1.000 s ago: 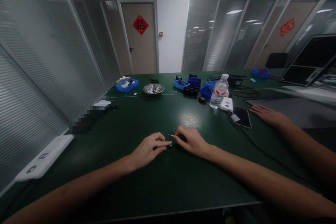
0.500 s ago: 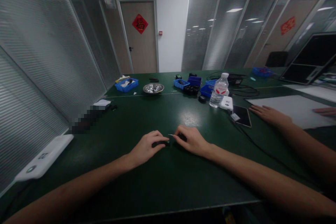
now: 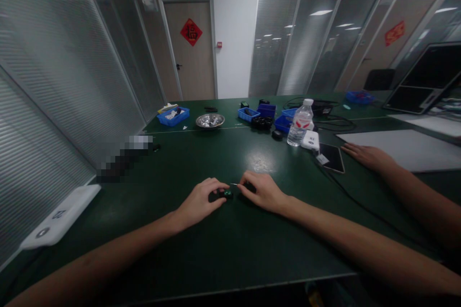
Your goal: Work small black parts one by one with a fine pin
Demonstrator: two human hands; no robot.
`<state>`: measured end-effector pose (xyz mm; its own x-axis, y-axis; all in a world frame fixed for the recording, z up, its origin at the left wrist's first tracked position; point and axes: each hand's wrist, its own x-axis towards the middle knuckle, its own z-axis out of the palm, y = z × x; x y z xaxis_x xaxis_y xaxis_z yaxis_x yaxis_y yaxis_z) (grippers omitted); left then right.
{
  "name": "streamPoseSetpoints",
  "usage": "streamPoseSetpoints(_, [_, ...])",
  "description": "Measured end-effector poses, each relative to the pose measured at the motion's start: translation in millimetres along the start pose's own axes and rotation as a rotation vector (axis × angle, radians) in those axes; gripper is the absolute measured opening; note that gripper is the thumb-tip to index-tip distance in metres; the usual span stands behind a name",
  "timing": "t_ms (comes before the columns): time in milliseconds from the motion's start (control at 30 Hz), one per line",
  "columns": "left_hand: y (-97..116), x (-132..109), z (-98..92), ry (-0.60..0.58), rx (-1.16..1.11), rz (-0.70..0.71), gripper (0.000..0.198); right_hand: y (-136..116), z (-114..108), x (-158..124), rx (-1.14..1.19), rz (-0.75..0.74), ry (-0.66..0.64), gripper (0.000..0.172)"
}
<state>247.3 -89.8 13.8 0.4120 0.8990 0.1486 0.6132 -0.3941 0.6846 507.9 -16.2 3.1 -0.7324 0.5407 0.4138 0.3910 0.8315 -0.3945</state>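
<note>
Slatted blinds behind glass walls, a white pillar and a wooden door bearing a red paper diamond enclose a dark green worktop, smooth enough to throw back a pale patch of light. Across its far side stand a blue plastic tray of whitish scraps, a shiny round metal dish with small pieces inside, and more blue bins. A clear plastic bottle with red marks partly hides one bin; beside it are a white block and a flat black slab. Farther right, a co-worker's hand rests at the edge of a light flat sheet. A long, rounded white block lies at the left.

Near the middle of the worktop, a small dark piece with a glossy green glint sits between the thumb and fingers of the left hand; how firmly they press it, I cannot tell. Just beside it, the right hand pinches a slim tool, its bright metal tip pointing leftward.
</note>
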Motion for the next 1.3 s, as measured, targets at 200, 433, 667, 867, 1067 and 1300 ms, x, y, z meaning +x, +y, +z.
streamPoseSetpoints(200, [1.4,-0.3,-1.0,-0.001,-0.004,0.011,0.031,1.2,0.5,-0.3,-0.017,0.004,0.006,0.016])
streamPoseSetpoints(433, [1.5,-0.8,-0.3,-0.037,0.074,0.104,0.038,1.2,0.7,0.2,-0.017,0.007,-0.006,0.016])
streamPoseSetpoints(667, [-41.2,7.4,-25.5,0.056,0.253,0.095,0.036,-0.5,-2.2,-0.1,-0.018,0.008,-0.016,0.015])
streamPoseSetpoints(867, [-135.6,12.2,-93.3,0.281,0.537,-0.151,0.038,0.3,-3.7,-0.1,-0.011,0.007,-0.031,0.016])
streamPoseSetpoints(1067, [-195.9,-8.4,-147.5,0.476,0.753,-0.397,0.041,1.9,-2.2,-0.3,-0.006,0.003,-0.035,0.017])
streamPoseSetpoints(1300, [-200.8,-21.1,-156.9,0.527,0.861,-0.484,0.045,0.0,-4.6,0.0,-0.006,0.006,-0.035,0.016])
